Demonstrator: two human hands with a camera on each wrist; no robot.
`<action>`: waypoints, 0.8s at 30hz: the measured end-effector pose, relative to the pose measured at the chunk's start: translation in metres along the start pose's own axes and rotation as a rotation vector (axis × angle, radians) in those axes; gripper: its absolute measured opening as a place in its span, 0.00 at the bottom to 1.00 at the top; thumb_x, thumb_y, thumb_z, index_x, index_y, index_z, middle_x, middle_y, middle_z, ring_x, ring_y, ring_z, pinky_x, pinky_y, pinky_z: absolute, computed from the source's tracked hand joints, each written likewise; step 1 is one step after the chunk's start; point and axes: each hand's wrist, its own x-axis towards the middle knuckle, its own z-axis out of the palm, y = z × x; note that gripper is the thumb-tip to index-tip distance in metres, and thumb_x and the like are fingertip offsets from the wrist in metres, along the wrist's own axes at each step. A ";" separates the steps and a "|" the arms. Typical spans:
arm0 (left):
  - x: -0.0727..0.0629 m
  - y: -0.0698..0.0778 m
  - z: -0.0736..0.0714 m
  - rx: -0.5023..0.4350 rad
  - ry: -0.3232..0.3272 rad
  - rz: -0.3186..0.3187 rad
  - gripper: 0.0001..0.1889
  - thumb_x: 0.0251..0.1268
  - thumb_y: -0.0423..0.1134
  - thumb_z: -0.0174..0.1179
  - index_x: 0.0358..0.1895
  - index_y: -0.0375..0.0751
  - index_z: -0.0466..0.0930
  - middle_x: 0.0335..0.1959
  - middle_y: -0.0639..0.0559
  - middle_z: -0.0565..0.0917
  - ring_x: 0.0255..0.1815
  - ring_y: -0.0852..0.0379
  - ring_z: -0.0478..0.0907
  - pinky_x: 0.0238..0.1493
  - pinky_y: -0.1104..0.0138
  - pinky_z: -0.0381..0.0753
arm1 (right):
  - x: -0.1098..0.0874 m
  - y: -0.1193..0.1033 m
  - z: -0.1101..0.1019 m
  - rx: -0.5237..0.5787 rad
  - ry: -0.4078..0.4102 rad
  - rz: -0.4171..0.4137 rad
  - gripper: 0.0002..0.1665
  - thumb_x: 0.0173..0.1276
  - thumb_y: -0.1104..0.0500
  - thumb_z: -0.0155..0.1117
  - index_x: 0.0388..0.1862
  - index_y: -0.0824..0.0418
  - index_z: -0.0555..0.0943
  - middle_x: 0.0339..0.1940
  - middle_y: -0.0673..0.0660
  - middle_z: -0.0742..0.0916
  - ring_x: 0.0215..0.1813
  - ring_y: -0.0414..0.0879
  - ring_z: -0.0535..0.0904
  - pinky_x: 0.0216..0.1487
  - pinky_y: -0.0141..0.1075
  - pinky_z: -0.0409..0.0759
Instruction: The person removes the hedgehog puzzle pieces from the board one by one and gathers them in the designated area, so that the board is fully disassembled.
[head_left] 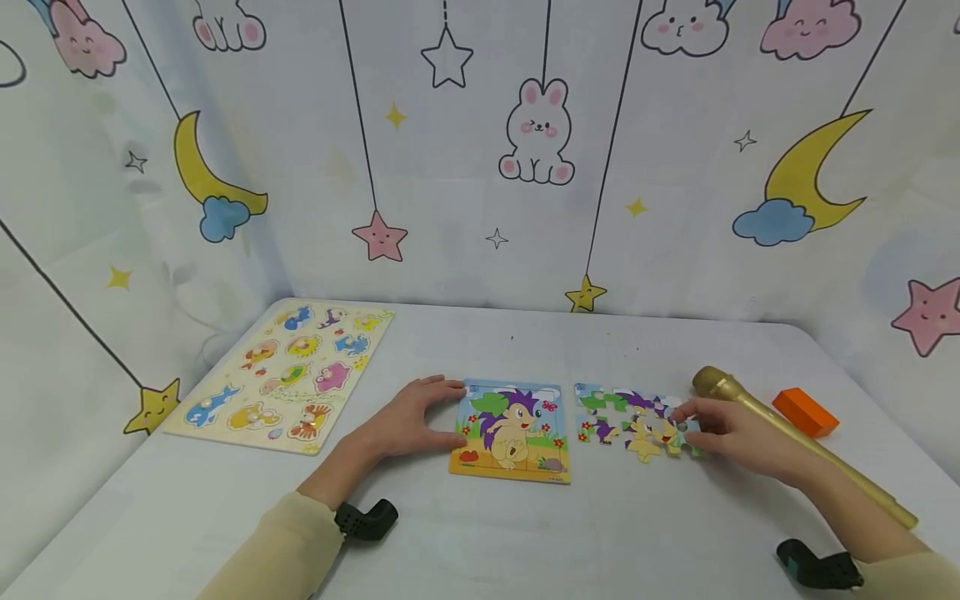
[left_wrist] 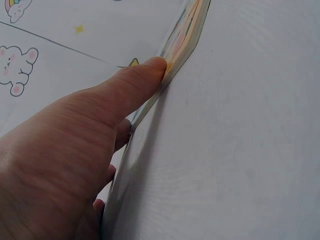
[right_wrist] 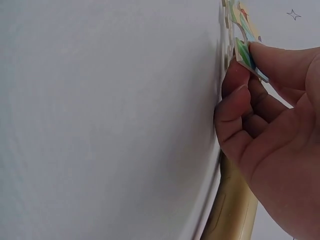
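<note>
My left hand [head_left: 411, 421] rests relaxed fingers against the left edge of the hedgehog board [head_left: 510, 433] on the table [head_left: 525, 542]; farther right, my right hand [head_left: 742, 437] pinches a puzzle piece [right_wrist: 244, 54] by the loose pieces [head_left: 643, 438].

2 hands [head_left: 408, 421] [head_left: 738, 437], 2 boards [head_left: 510, 429] [head_left: 300, 387], 1 stick [head_left: 806, 446], 1 block [head_left: 805, 412] show; puzzle pieces [head_left: 643, 440] are hard to count.
</note>
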 end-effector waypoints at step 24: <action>-0.001 0.001 0.000 -0.002 0.000 -0.008 0.38 0.57 0.57 0.71 0.71 0.47 0.74 0.74 0.55 0.69 0.79 0.46 0.52 0.75 0.44 0.54 | 0.002 0.005 0.002 -0.199 0.042 -0.080 0.16 0.62 0.58 0.76 0.48 0.56 0.85 0.39 0.47 0.83 0.37 0.43 0.77 0.35 0.32 0.80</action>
